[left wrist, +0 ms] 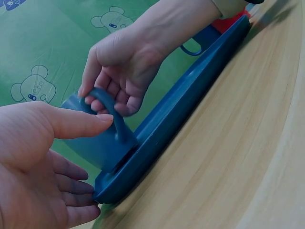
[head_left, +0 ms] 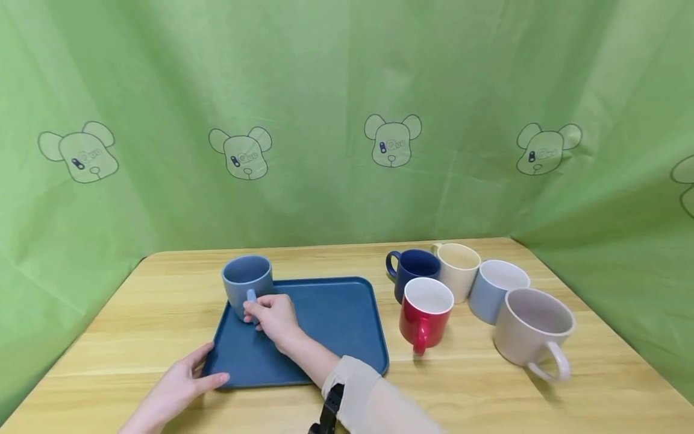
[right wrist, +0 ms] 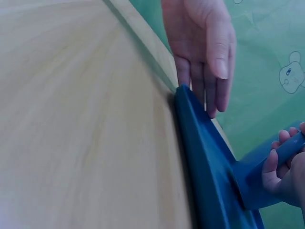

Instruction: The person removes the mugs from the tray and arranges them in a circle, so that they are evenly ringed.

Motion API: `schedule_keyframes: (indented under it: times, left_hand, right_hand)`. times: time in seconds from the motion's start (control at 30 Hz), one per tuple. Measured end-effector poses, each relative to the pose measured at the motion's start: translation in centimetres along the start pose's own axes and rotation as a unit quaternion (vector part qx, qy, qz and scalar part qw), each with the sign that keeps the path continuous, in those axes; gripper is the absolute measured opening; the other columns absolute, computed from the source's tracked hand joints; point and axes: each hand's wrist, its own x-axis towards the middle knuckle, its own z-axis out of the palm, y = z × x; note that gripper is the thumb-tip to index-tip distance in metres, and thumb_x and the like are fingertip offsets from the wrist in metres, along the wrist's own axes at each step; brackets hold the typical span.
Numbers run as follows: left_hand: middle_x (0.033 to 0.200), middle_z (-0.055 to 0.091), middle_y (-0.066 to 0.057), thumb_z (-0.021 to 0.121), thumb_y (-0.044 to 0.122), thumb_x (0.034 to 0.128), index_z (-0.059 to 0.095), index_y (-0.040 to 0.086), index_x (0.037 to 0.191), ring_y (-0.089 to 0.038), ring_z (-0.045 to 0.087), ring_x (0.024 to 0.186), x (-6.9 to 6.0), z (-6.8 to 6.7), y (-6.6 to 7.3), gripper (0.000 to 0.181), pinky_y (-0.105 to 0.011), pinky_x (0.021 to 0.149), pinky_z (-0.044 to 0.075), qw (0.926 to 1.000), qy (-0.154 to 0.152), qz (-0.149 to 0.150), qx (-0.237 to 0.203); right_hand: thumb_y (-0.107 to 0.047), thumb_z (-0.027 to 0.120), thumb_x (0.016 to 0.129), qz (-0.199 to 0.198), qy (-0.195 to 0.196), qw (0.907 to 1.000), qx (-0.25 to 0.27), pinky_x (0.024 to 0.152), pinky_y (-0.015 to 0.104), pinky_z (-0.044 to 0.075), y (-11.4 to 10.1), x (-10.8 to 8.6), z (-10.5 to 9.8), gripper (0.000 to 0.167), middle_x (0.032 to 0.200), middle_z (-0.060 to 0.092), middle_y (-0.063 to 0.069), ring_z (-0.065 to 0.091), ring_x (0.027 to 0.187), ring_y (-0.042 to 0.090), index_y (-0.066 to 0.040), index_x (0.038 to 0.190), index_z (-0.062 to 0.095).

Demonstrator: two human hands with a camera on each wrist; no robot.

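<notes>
A grey-blue mug (head_left: pixel 241 292) stands upright at the left end of a dark blue tray (head_left: pixel 336 319). My right hand (head_left: pixel 278 316) holds it by the handle, with thumb and fingers pinched around the loop, which the left wrist view shows closely. My left hand (head_left: pixel 176 386) is at the tray's near left corner, its thumb stretched out over the rim. In the right wrist view the straight fingers of the left hand (right wrist: pixel 202 52) touch the tray's corner. Whether the mug's base rests fully on the tray is hard to tell.
To the right of the tray stand a red mug (head_left: pixel 425 322), a navy mug (head_left: pixel 416 265), a cream mug (head_left: pixel 458 274), a light blue mug (head_left: pixel 490 295) and a large pale mug (head_left: pixel 520 331). A green curtain (head_left: pixel 325 199) hangs behind the wooden table (head_left: pixel 135 319).
</notes>
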Motion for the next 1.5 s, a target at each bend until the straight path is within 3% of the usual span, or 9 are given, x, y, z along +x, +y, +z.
schedule_keyframes:
  times: [0.23,0.53,0.8,1.0,1.13,1.23,1.33,1.5]
  left_hand:
    - [0.140,0.020,-0.039,0.067,0.034,0.0848,0.020,-0.017,0.138,-0.050,0.030,0.125,0.0,-0.1,0.0,0.088,-0.053,0.097,0.038,1.0000,0.001,-0.007,0.001]
    - [0.140,0.019,-0.040,0.067,0.037,0.0842,0.019,-0.017,0.138,-0.051,0.029,0.126,0.1,-0.1,-0.2,0.090,-0.054,0.098,0.037,0.9999,-0.002,-0.011,0.007]
    - [0.141,0.016,-0.039,0.066,0.037,0.0850,0.017,-0.016,0.139,-0.051,0.025,0.127,0.1,-0.4,-0.3,0.091,-0.054,0.100,0.034,0.9997,-0.015,-0.016,-0.005]
    - [0.141,0.016,-0.039,0.066,0.036,0.0852,0.016,-0.017,0.139,-0.050,0.025,0.128,0.0,-0.4,-0.2,0.091,-0.054,0.100,0.034,0.9998,-0.017,-0.009,-0.002]
    - [0.141,0.015,-0.039,0.066,0.036,0.0858,0.016,-0.017,0.139,-0.050,0.025,0.127,-0.1,-0.6,-0.1,0.090,-0.054,0.100,0.034,0.9998,-0.020,-0.006,0.005]
    - [0.141,0.014,-0.040,0.065,0.035,0.0865,0.015,-0.017,0.139,-0.051,0.024,0.128,-0.1,-0.7,-0.1,0.090,-0.055,0.101,0.033,0.9997,-0.022,-0.003,0.005]
    - [0.141,0.014,-0.040,0.065,0.035,0.0866,0.014,-0.018,0.139,-0.050,0.023,0.128,-0.1,-0.6,0.0,0.090,-0.054,0.101,0.033,0.9997,-0.026,-0.002,0.001]
    - [0.142,0.015,-0.039,0.065,0.036,0.0860,0.016,-0.018,0.139,-0.050,0.025,0.127,0.0,-0.3,0.1,0.090,-0.054,0.099,0.035,0.9995,-0.029,-0.007,0.004]
  right_hand:
    - [-0.010,0.065,0.086,0.026,-0.024,0.9974,0.063,0.051,0.020,0.050,-1.5,-1.1,-1.7,0.020,0.070,0.068,0.010,0.062,0.063,0.008,0.009,0.086,0.069]
    - [-0.009,0.063,0.087,-0.004,-0.077,0.9946,0.070,0.057,0.023,0.052,-4.1,-3.4,-5.0,0.026,0.071,0.066,0.008,0.062,0.067,0.010,0.017,0.089,0.065]
    - [-0.008,0.061,0.089,-0.017,-0.118,0.9906,0.067,0.063,0.024,0.054,-6.6,-5.8,-9.3,0.030,0.073,0.066,0.005,0.063,0.070,0.011,0.021,0.094,0.060]
    - [-0.011,0.060,0.089,-0.053,-0.131,0.9874,0.071,0.067,0.026,0.054,-8.0,-8.3,-13.4,0.035,0.075,0.068,0.003,0.065,0.073,0.012,0.023,0.094,0.057]
    - [-0.007,0.058,0.090,-0.085,-0.136,0.9834,0.086,0.066,0.025,0.054,-8.5,-9.9,-16.1,0.017,0.076,0.068,0.001,0.064,0.074,0.011,0.005,0.085,0.068]
    - [-0.004,0.053,0.090,-0.112,-0.138,0.9805,0.084,0.067,0.024,0.053,-8.8,-11.2,-18.2,0.021,0.078,0.068,0.000,0.064,0.076,0.011,-0.013,0.083,0.070]
    - [-0.001,0.049,0.092,-0.136,-0.132,0.9788,0.078,0.069,0.025,0.053,-9.0,-12.3,-20.3,0.027,0.080,0.068,0.000,0.064,0.079,0.012,-0.015,0.085,0.071]
    - [0.008,0.042,0.093,-0.169,-0.115,0.9763,0.071,0.070,0.027,0.054,-8.5,-14.2,-24.1,0.034,0.085,0.069,0.003,0.065,0.081,0.013,-0.009,0.092,0.072]
